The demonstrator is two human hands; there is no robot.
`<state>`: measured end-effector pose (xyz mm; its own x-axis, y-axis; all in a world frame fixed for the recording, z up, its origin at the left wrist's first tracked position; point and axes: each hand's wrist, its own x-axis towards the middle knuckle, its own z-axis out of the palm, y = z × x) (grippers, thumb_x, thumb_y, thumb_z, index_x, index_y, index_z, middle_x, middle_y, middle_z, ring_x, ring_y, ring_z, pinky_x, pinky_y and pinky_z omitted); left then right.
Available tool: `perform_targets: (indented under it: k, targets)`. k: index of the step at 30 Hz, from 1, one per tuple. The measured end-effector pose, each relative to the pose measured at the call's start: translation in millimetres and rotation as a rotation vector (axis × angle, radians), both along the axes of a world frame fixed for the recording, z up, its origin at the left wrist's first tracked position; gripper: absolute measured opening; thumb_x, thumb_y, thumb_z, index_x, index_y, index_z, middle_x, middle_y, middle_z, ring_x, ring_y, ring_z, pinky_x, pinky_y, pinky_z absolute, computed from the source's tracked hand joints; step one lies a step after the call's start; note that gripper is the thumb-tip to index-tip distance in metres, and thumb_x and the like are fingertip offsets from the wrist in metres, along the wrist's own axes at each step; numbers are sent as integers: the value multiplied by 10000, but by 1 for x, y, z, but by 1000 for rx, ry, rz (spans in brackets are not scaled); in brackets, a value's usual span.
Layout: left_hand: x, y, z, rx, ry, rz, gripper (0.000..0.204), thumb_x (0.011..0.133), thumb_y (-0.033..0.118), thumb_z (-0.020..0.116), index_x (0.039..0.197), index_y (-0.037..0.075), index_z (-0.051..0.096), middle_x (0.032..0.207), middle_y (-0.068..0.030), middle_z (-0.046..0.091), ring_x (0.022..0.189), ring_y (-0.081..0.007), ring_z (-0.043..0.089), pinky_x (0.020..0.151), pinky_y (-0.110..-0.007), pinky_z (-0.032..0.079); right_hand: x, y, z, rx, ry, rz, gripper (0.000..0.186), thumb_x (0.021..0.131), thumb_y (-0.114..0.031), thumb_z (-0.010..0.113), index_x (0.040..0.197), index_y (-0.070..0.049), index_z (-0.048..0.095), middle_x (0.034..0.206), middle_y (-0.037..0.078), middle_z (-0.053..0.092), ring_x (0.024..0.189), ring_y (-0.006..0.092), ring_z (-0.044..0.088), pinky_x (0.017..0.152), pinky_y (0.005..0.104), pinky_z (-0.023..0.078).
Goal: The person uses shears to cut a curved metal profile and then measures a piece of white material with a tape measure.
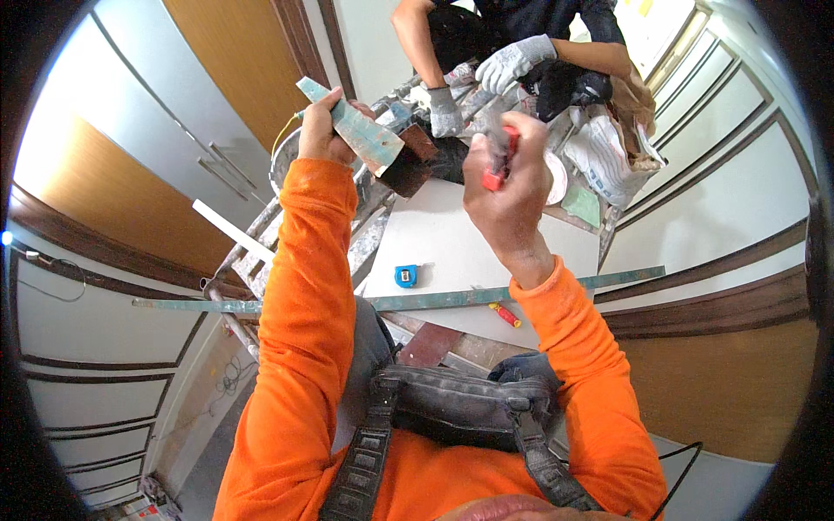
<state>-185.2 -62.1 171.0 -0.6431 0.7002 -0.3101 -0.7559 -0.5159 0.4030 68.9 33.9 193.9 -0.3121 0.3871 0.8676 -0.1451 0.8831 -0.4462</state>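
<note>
My left hand (334, 130), raised at the upper left, is closed round a pale green, worn, tapered strip (368, 141). A reddish-brown flat piece (410, 167) shows at the strip's near end; whether the two are joined I cannot tell. Right of it, my right hand (511, 187) grips a small red-handled tool (493, 178), smeared by motion, so its exact kind is unclear. Both hands are above a white board (465, 243). On the board lies a blue tape measure (406, 276). A long green straight strip (460, 299) crosses the board's near part.
A red and yellow tool (504, 315) lies just nearer than the long strip. Across from me a co-worker's gloved hands (512, 65) rest by a paint-splattered platform. A white sack (608, 156) stands at the far right. Cabinet doors (187, 113) rise at the left.
</note>
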Motion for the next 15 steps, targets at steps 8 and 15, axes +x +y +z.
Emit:
perform_targets:
  k: [8,15]
  targets:
    - [-3,-3,-4,-229,284,218,235,1006,240,510,1043,9,490,865,-144,568,702,-268,578,652,-475,517,6,21,-28,-251,-221,127,293,889,-109,681,1146,-22,569,926,130,628,773,253,623,726,389,521]
    - [14,-10,17,-230,514,422,449,833,-1,762,1187,-41,488,936,-141,609,750,-222,653,585,-384,576,53,31,-58,-21,-435,101,447,805,-64,750,1213,-39,568,971,105,613,847,267,615,766,385,509]
